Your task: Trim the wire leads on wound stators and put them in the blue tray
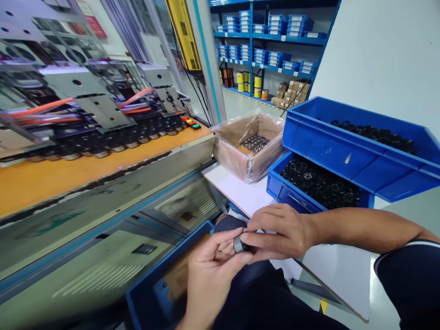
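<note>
In front of my lap, both hands meet around a small grey metal ring (237,244) with a black part at its right side. My left hand (212,266) grips the ring between thumb and fingers. From the right, my right hand (282,229) pinches the black part against the ring, and its fingers hide much of it. Beyond my hands, a lower blue bin (279,184) holds many black plastic parts (319,181). A plastic-lined cardboard box (231,158) with small metal rings (255,143) stands to its left.
An upper blue bin (343,156) with black parts sits over the lower one. On the left, a machine (77,85) has a row of black-and-metal parts on its orange top (41,183). Another blue bin (132,298) lies below my left hand. Shelves (268,35) stand behind.
</note>
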A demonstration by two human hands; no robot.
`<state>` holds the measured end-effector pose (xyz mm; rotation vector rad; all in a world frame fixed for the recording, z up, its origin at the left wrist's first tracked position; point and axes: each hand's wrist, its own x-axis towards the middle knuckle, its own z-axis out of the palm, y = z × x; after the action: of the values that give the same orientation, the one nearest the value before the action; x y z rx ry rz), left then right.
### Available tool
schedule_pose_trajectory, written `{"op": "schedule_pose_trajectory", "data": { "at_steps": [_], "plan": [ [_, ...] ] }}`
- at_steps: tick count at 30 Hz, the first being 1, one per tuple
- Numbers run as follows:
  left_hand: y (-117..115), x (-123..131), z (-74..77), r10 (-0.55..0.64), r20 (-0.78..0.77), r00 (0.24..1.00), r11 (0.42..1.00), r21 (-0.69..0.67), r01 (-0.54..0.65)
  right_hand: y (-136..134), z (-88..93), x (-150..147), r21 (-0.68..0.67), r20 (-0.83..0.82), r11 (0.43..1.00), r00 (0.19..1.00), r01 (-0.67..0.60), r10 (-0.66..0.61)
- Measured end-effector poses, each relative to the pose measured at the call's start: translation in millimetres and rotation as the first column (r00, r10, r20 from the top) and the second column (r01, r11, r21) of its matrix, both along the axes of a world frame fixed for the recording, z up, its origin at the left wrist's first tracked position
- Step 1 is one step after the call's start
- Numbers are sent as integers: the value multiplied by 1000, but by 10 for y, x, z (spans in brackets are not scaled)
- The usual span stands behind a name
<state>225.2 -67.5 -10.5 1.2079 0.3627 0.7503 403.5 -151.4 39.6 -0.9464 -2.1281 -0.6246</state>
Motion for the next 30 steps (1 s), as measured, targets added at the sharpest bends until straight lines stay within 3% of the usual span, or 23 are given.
{"op": "schedule_pose_trajectory", "data": {
  "at_steps": [2,4,7,9,12,14,16,18,20,22,24,25,27,30],
  "plan": [
    [-94,46,-3,41,74,996,999,-34,-38,1,-10,-5,62,15,998,1000,0,-1],
    [-147,66,-3,85,100,991,996,13,-86,-3,-5,-9,100,8,995,1000,-15,14],
    [-72,35,-4,179,115,977,941,270,-204,-15,16,-14,65,-54,998,998,-18,22],
    [53,-5,8,191,137,972,825,514,-234,-22,24,-16,19,-99,1000,995,-20,22],
    [220,-50,61,156,158,975,582,783,-220,-29,16,-19,-39,-143,999,989,-38,32],
    [269,-60,97,160,178,971,460,857,-233,-33,4,-22,-78,-161,996,986,-51,38],
    [270,-58,107,180,209,961,405,875,-266,-37,-2,-26,-107,-171,992,985,-59,40],
    [242,-49,74,198,225,954,424,858,-291,-38,3,-28,-117,-176,991,983,-65,44],
    [199,-31,5,221,214,952,523,798,-301,-32,12,-29,-123,-189,990,981,-67,43],
    [144,7,-74,217,172,961,718,639,-276,-17,17,-26,-132,-208,990,978,-55,26],
    [83,65,-126,148,136,980,918,349,-187,4,6,-21,-124,-222,992,975,-34,6],
    [55,97,-133,97,141,985,973,194,-123,16,-6,-19,-109,-224,994,975,-23,-2],
    [13,157,-111,11,184,983,1000,-26,-7,38,-38,-15,-69,-222,998,975,-7,-9],
    [-7,206,-36,-49,210,977,986,-148,81,65,-84,-8,-28,-219,1000,976,6,-12]
  ]
}}
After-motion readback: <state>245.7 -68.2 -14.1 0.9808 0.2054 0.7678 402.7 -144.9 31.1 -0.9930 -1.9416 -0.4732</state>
